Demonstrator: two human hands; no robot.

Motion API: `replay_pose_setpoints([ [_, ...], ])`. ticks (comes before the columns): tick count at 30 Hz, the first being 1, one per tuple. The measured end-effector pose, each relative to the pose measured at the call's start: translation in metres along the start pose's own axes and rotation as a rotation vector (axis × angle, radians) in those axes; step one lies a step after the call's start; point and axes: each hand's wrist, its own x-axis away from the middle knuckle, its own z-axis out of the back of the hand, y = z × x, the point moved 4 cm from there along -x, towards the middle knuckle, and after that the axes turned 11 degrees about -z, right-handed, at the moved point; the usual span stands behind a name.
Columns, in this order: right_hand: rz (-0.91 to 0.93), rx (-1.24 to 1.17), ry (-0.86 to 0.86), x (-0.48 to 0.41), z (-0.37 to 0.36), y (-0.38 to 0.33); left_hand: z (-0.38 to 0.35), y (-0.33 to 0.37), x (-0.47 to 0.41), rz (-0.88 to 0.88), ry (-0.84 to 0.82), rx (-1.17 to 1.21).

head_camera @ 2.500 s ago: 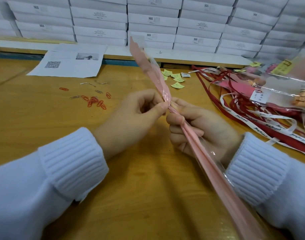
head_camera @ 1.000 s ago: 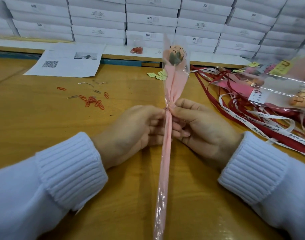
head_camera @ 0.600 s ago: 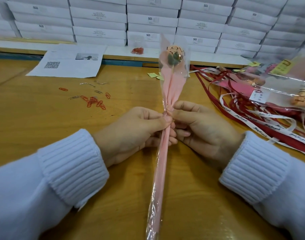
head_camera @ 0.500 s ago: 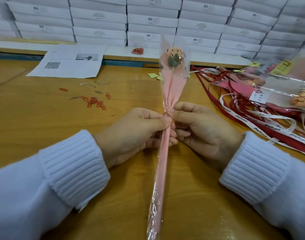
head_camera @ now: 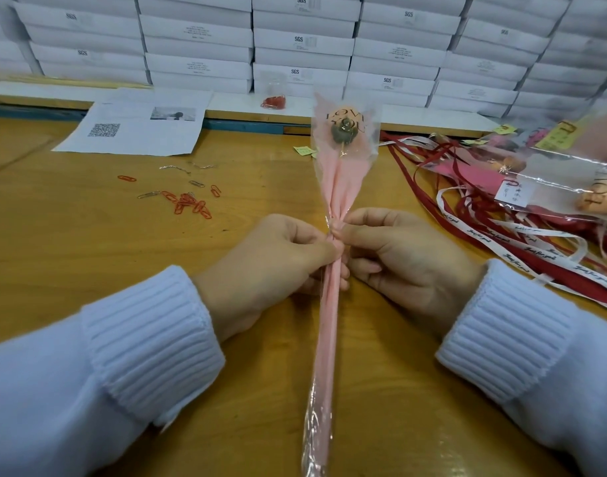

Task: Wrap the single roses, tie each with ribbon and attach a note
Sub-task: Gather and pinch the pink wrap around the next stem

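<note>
A single rose in a pink and clear sleeve (head_camera: pixel 336 173) stands nearly upright over the wooden table (head_camera: pixel 71 242), bloom (head_camera: pixel 345 127) at the top, tail running down toward me. My left hand (head_camera: pixel 271 266) and my right hand (head_camera: pixel 405 259) pinch the gathered wrap from both sides at its narrow neck, thumbs meeting there. Red and white ribbons (head_camera: pixel 522 242) lie in a heap to the right. Small yellow notes (head_camera: pixel 303 150) sit behind the rose.
Wrapped roses with notes (head_camera: pixel 563 187) lie at the right edge on the ribbons. Red and silver paper clips (head_camera: pixel 188 203) are scattered at the left, a printed sheet (head_camera: pixel 136 127) behind them. A bag of red clips (head_camera: pixel 273 101) and stacked white boxes (head_camera: pixel 302 46) line the back.
The wrapped rose swung from a slant across my hands to nearly upright, with the bloom facing me. Both hands settled at the neck and have held still for the last half second.
</note>
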Motion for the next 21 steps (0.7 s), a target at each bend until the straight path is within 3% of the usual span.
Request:
replay_pose_setpoints([
  [5,-0.036,0.116,0.108,0.001,0.001,0.001,0.003,-0.004,-0.004,-0.037,0.067,-0.340],
  [9,-0.022,0.232,0.137,0.004,-0.002,0.000,0.006,-0.002,-0.005,-0.077,0.099,-0.476],
  [15,-0.047,0.564,0.082,0.005,0.014,-0.026,0.008,-0.005,-0.006,0.038,0.094,-0.074],
  [19,0.163,1.094,0.521,-0.011,0.067,-0.058,0.010,-0.006,-0.006,0.060,0.105,0.005],
  [21,0.165,1.316,0.737,-0.021,0.095,-0.063,0.010,-0.006,-0.006,0.059,0.110,-0.006],
])
